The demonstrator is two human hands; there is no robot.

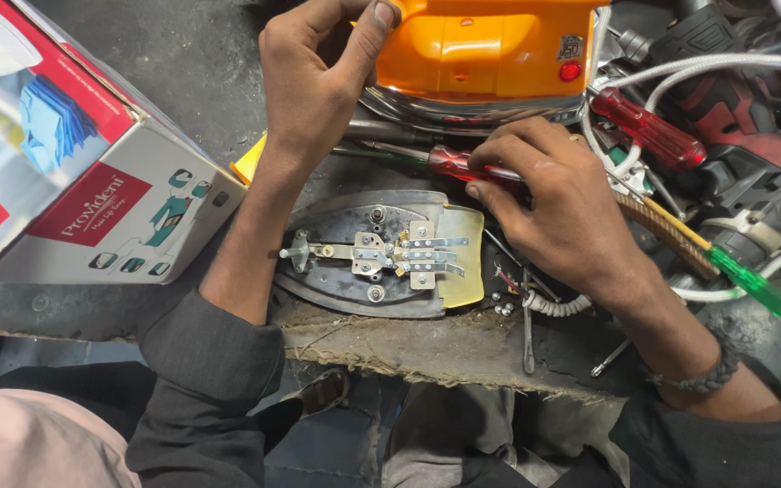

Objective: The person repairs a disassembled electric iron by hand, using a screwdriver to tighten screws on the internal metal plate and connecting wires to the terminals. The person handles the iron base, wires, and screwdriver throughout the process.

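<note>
Cluttered workbench (183, 54): left hand (318, 81) grips orange iron (481, 45) (right hand (553, 199) on screwdriver (454, 164)).

A dark, worn desk (183, 63) with a frayed near edge carries the clutter. The opened iron soleplate (381, 258), with its metal contact strips, lies flat near that edge. Left of the soleplate lies a printed cardboard box (92, 190). Beyond the soleplate sits an orange iron housing (481, 50). Right of the soleplate lie a green-handled screwdriver (752, 282), white cord (558, 305) and small loose screws (503, 309).
</note>
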